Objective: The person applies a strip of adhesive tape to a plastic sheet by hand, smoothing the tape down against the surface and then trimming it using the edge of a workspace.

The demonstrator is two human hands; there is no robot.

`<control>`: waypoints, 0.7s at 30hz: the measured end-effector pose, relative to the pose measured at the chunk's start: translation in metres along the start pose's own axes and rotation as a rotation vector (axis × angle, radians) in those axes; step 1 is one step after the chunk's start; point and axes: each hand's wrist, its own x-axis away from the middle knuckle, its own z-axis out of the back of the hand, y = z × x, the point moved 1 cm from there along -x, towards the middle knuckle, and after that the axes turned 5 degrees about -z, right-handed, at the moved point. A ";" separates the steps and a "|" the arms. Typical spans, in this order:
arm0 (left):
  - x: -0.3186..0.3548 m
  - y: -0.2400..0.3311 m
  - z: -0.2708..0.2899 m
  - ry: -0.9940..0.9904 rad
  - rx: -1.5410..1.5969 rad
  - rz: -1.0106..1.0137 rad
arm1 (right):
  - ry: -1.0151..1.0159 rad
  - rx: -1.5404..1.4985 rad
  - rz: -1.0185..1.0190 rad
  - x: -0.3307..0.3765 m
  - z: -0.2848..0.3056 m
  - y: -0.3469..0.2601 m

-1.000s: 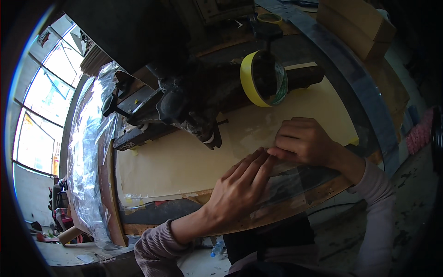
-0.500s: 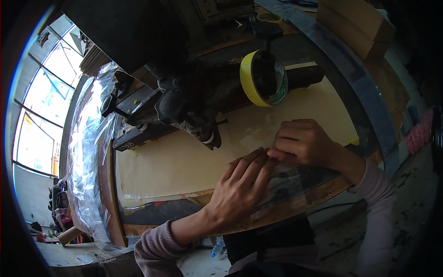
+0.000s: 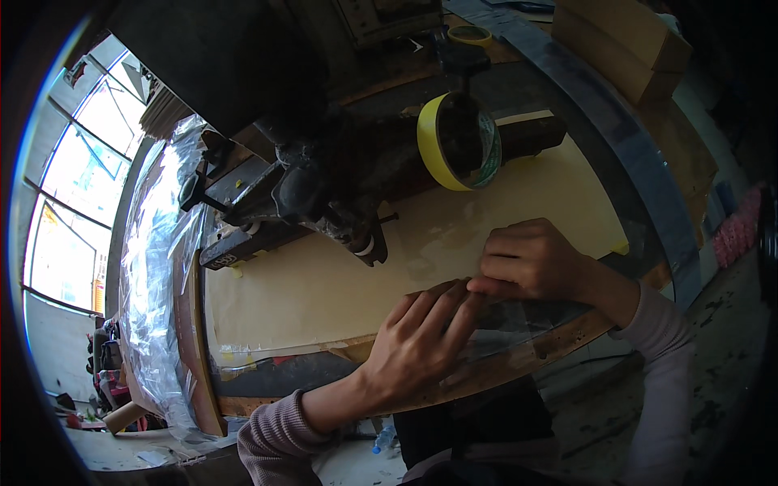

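A clear film (image 3: 506,324) lies at the near edge of the surface (image 3: 340,292), over the cream top and the dark wooden rim, partly under both hands. The left hand (image 3: 421,344) rests flat on it, fingers stretched out and pressing down, its grip released. The right hand (image 3: 531,261) sits just beside it, fingers curled, with the thumb and forefinger pinched on the film's upper edge; the fingertips of the two hands touch or nearly touch. Both sleeves are pale mauve.

Beyond the hands, on the far side of the cream top, stands a dark machine (image 3: 324,186) with a metal head that reaches down toward the surface. To its right a yellow tape roll (image 3: 458,142) stands on edge on a dark bar. A smaller roll (image 3: 470,34) lies farther back. Cardboard boxes (image 3: 624,40) are stacked at the upper right. Crumpled plastic sheet (image 3: 162,267) hangs along the surface's left end, and windows (image 3: 73,211) fill the far left.
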 end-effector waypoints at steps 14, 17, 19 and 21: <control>0.002 0.000 -0.002 0.060 -0.023 -0.035 | -0.011 0.007 -0.004 0.000 0.001 -0.002; 0.002 0.000 -0.004 0.062 -0.038 -0.037 | -0.013 0.012 0.000 0.000 0.000 -0.002; 0.002 0.000 -0.003 0.064 -0.039 -0.037 | -0.011 0.010 0.001 0.000 0.000 -0.002; 0.003 0.000 -0.004 0.065 -0.043 -0.037 | -0.019 0.013 -0.004 0.000 0.000 -0.003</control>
